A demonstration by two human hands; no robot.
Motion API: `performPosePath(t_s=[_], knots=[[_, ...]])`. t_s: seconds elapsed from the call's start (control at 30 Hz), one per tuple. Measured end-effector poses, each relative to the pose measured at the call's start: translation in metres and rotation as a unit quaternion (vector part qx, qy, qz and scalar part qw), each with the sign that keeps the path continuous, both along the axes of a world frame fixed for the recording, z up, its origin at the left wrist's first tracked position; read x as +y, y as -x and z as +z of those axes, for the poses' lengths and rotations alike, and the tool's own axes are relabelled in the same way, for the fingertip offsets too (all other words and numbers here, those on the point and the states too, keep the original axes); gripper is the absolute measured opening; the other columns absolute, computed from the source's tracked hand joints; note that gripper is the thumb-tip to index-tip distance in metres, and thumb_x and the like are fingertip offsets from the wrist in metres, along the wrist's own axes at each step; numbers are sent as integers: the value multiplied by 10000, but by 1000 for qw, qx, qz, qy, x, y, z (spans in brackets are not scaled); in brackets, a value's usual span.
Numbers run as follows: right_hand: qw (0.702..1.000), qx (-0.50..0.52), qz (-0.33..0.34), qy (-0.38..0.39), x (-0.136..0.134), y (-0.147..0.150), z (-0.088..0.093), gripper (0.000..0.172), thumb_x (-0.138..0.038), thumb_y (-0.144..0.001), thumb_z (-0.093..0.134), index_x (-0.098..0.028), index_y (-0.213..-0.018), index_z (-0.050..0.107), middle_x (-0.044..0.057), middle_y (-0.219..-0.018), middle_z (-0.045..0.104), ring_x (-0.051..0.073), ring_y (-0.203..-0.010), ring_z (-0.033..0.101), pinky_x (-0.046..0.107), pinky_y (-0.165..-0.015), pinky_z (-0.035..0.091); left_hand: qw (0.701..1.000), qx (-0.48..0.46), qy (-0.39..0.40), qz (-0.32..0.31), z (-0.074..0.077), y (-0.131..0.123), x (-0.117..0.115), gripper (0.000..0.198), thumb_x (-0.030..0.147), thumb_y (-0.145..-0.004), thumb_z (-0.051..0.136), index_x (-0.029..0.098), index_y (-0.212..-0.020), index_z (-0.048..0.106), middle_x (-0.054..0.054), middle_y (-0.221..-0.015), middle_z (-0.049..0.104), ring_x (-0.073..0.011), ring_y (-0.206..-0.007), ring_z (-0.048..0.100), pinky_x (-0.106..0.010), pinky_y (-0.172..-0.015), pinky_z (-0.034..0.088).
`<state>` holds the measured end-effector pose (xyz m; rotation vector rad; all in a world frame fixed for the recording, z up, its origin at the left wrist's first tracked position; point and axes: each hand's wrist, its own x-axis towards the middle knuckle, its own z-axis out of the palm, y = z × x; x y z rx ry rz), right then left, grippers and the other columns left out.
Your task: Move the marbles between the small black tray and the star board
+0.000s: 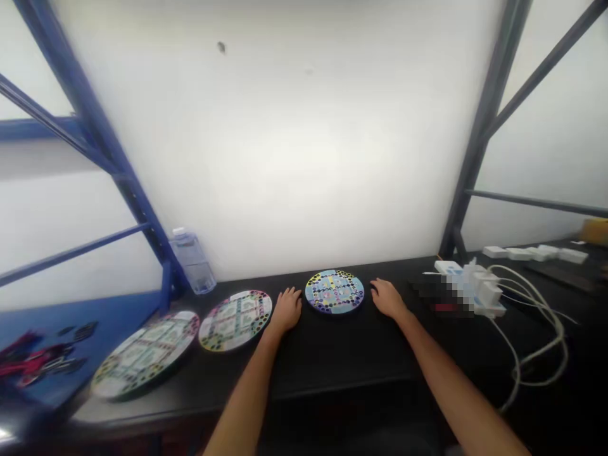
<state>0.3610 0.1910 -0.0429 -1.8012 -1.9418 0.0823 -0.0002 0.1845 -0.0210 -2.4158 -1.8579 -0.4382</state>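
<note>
A round board (334,292) with a light blue, yellow and purple pattern lies flat on the black table (342,354) between my hands. My left hand (286,309) rests palm down on the table, fingers spread, just left of this board and beside the right edge of a second round board (236,320) with a pink, green and yellow rim. On the other side, my right hand (386,297) lies on the table a little to the right of the blue board, its fingers apart and holding nothing. A third round board (146,354) lies farther left.
A clear bottle (193,263) stands at the back left by the blue rack post (137,196). White chargers (482,288) and cables (560,342) are on the right, with small white boxes (520,254) behind. Red and black items (40,361) lie on the far-left blue surface.
</note>
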Motion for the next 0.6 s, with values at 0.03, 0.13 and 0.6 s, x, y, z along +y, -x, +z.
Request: performPosePath(t_s=[0.03,0.13,0.6], knots=[[1000,-2,0,-1,0,0,0,433,-241,-954,443,-116,-1336,603,154,-1431,536,268,-1354,440,378,-1148,305,1000,0,0,-1,0,0,0,446,286,-995,336,183,-1390,516,-129,-1509,456,-291,-1427,370,-486,-1175,238],[1000,-13,2,-9,0,0,0,438,-244,-957,434,-104,-1337,601,161,-1422,543,270,-1351,444,373,-1142,316,1000,0,-2,-3,0,0,0,448,290,-995,337,183,-1392,515,-133,-1507,456,-291,-1427,368,-484,-1174,240],[999,-30,1,-14,0,0,0,432,-239,-960,433,-107,-1334,605,152,-1417,551,258,-1341,459,355,-1145,311,1000,-6,2,-3,1,0,-1,441,286,-995,346,189,-1391,514,-134,-1508,455,-286,-1429,364,-491,-1171,243]])
